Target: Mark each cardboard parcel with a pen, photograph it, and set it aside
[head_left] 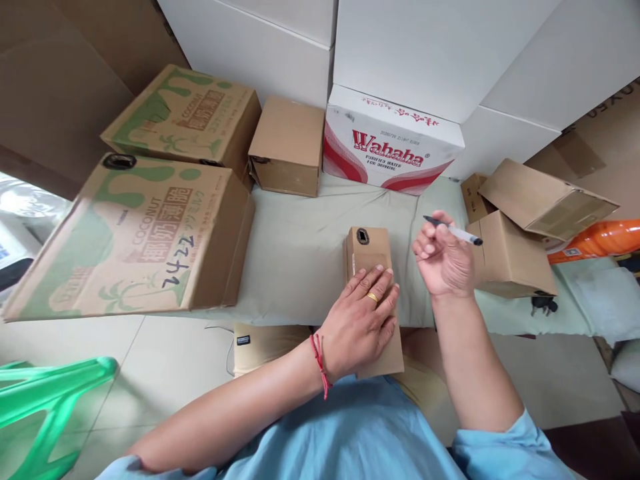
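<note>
- Hands apart, around the middle of the frame: left hand (360,320) laid palm down, fingers extended, across a small brown box (376,250) just below center; right hand (445,257) raised off to the right, pinching a pen (463,233) between thumb and fingers
- Could tip that box toward the blue shirt (360,433) by leaning on its near end, seemingly overhanging the front edge at bottom center; could also skew it, with a single palm on top
- Might lose the pen through so light a pinch, or streak ink on cardboard or cloth if uncapped; cannot tell which, dark point aimed upper left
- Might dislodge the slanted carton (545,197) from the lower carton (515,257), right of frame, by swinging wide
- Underneath, a cloth-covered table (300,250), pale green and creased near center
- Across the left, a printed carton (125,233) marked 2422, with a similar carton (185,110) behind; toward top center, a plain carton (287,137) beside a Wahaha carton (393,150)
- Beyond, white panels (400,50) along the top; at lower left, a green stool (93,371), partly cut off, above tiled floor (165,367)
</note>
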A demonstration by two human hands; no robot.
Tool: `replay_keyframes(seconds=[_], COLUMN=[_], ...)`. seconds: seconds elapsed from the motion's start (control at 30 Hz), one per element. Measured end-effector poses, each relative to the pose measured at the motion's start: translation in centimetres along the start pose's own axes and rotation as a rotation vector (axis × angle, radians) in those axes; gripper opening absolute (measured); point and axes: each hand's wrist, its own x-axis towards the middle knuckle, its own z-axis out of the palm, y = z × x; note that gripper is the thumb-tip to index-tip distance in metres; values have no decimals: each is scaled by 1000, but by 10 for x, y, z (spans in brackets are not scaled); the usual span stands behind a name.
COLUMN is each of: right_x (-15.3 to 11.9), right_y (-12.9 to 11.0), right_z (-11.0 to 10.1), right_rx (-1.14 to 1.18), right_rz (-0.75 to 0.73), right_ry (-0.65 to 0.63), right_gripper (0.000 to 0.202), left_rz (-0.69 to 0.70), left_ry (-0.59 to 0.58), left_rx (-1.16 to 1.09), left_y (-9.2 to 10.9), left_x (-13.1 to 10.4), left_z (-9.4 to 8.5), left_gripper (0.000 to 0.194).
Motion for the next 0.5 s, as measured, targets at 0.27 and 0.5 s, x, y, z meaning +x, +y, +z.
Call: replay_keyframes(seconds=[0.27,0.5], right_x=[17,15], right_y=[23,32], right_z=[82,77], right_rx=[-159,-401], right_rz=[-59,-19], right_ry=[-6,-19], right_gripper=[43,15], left_rz=[3,6], left_ry=[65,124], left_rx=[82,32], left_y=[4,2], left_x=[0,1], left_z=[1,6], left_gripper=[49,46])
